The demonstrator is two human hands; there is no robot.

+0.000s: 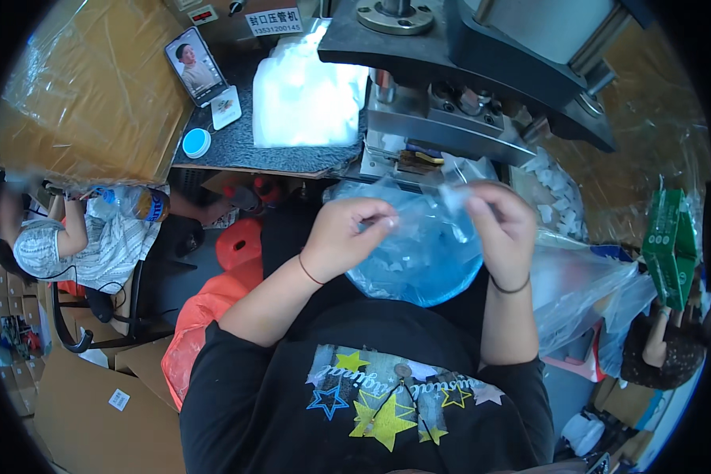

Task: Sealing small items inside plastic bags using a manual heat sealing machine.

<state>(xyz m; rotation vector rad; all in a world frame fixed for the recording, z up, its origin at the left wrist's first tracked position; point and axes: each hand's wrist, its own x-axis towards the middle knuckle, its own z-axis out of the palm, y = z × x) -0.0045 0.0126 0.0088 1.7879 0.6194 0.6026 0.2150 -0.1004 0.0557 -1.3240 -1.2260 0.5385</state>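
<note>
Head view: clear bag (450,207) stretched crosswise between hands.

The small clear piece (456,195) pinched at the right hand (502,225) fingertips is blurred, its shape unreadable. Behind both hands' fingers, the blue bag (419,261) hides its lower contents; the left hand (347,233) curls over whatever it grips.

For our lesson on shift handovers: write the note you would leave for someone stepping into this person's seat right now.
Left hand: grip pinched shut on the rim of the blue plastic bag.
Right hand: holds a small clear piece over the bag.
Bag sits in the lap, with white bits inside.
Press machine stands just ahead; a pile of clear bags lies beside it.
How much is done or left cannot be told.
</note>
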